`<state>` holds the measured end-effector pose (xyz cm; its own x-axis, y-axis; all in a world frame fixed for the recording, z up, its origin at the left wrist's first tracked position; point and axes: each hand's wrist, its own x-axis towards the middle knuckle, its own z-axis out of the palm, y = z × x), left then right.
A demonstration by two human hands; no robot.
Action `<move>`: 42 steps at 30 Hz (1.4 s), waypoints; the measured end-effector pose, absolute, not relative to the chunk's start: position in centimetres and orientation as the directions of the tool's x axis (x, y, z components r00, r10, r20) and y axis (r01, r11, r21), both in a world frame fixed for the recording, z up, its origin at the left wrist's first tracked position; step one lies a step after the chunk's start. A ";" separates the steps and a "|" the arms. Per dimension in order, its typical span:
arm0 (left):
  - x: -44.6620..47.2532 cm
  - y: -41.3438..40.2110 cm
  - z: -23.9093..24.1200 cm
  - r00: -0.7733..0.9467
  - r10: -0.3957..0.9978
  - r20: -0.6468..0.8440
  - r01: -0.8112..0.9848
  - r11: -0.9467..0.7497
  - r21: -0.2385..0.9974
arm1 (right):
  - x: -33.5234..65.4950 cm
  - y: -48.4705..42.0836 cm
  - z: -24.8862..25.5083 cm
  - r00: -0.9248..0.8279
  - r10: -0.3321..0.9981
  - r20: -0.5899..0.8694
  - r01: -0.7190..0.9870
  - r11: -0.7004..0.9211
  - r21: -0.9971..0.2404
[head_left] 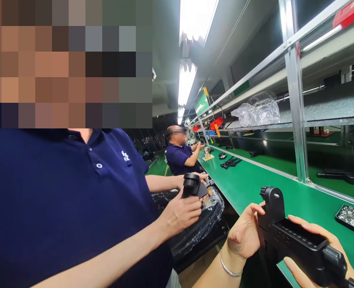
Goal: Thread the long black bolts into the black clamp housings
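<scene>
- We grip a black plastic housing (300, 244) over the green bench's (249, 184) edge, left hand (244, 236) clasping its upright end, right hand (315, 256) cradling beneath.
- Judging by this, we are mid-inspection; next, turning it calls for a firm hold.

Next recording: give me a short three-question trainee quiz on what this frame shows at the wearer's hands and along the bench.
1. True or false: both of the wearer's hands grip the same black plastic housing.
2. Which hand wears a thin silver bracelet? A) left hand B) right hand C) neither
3. Fill in: the co-worker's hand close beside the wearer holds a black ____ part.

Key
1. True: the left hand is on its upright end, the right hand wraps the long body.
2. A
3. plastic. It is held above a plastic-wrapped bin, beside the green bench.
</scene>
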<state>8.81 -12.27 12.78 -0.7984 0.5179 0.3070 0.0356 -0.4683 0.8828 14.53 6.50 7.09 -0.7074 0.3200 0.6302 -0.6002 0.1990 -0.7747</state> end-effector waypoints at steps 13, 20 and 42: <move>9.0 -8.6 9.4 -0.747 0.526 0.407 -0.069 -0.670 0.739 | 15.6 8.4 7.0 -0.733 0.285 0.618 -0.562 0.257 -0.786; 8.9 -8.4 8.6 -0.809 0.504 0.303 -0.129 -0.654 0.745 | 14.3 9.6 5.3 -0.749 0.207 0.629 -0.563 0.302 -0.769; 10.4 -5.9 7.4 -0.795 0.601 0.085 -0.296 -0.506 0.810 | 14.9 11.1 2.9 -0.855 0.239 0.460 -0.416 0.212 -0.884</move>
